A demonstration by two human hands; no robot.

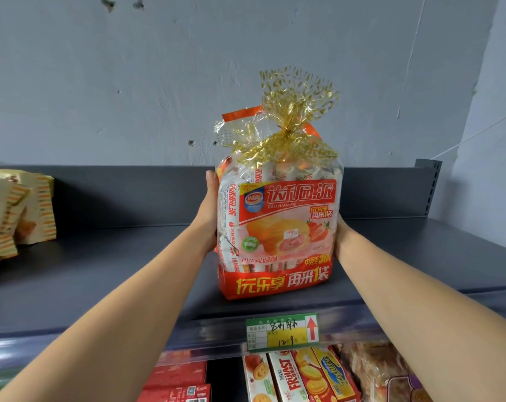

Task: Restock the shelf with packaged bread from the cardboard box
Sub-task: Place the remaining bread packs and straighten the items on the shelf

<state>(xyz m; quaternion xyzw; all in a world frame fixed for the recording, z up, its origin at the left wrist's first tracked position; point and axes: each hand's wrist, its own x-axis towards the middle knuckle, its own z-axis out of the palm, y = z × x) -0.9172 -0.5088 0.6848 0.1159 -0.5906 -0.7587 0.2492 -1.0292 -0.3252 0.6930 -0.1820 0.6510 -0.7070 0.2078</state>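
Note:
A tall clear bag of packaged bread (280,224), with a red and orange label and a gold-patterned tied top, stands upright on the dark grey top shelf (130,274) near its front edge. My left hand (209,210) grips the bag's left side, fingers wrapped behind it. My right hand (341,239) holds the bag's lower right side; most of its fingers are hidden behind the bag. The cardboard box is out of view.
Yellow and orange bags (14,213) lie on the same shelf at the far left. A green and yellow price tag (282,332) hangs on the shelf's front rail. Below it stand biscuit boxes (298,375) and red packets (179,378). A grey wall rises behind.

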